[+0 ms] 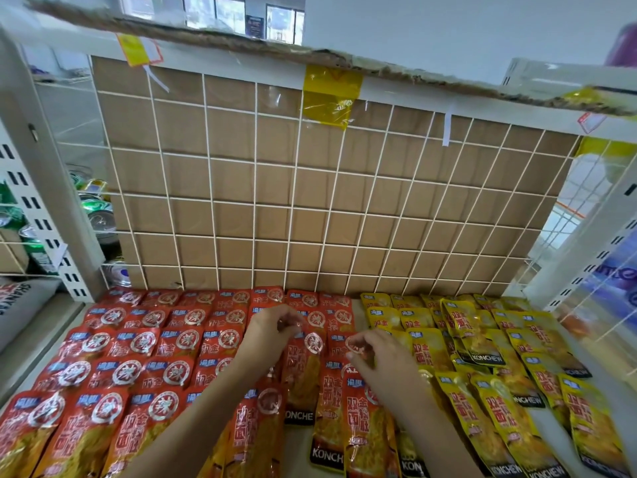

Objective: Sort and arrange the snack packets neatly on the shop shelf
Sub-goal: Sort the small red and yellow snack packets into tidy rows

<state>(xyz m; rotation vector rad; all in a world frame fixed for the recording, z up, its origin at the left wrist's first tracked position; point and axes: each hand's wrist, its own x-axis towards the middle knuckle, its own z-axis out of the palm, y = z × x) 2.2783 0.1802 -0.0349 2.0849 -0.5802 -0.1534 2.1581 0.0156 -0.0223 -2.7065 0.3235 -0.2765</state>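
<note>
Red snack packets (pixel 113 343) lie in overlapping rows across the left and middle of the shelf, and yellow packets (pixel 489 360) fill the right part. My left hand (pixel 272 334) pinches the top edge of one red packet (pixel 303 370) in the middle rows. Just to its right, my right hand (pixel 386 360) pinches the top of a neighbouring red packet (pixel 358 346) at the border with the yellow ones. Both forearms reach in from the bottom and cover several packets.
A white wire grid (pixel 296 208) backed by brown cardboard closes the shelf's rear. White uprights stand at the left (pixel 38 188) and right (pixel 586 250). Drink cans (pixel 100 215) sit behind the left upright. A bare strip of shelf (pixel 296 443) shows near the front.
</note>
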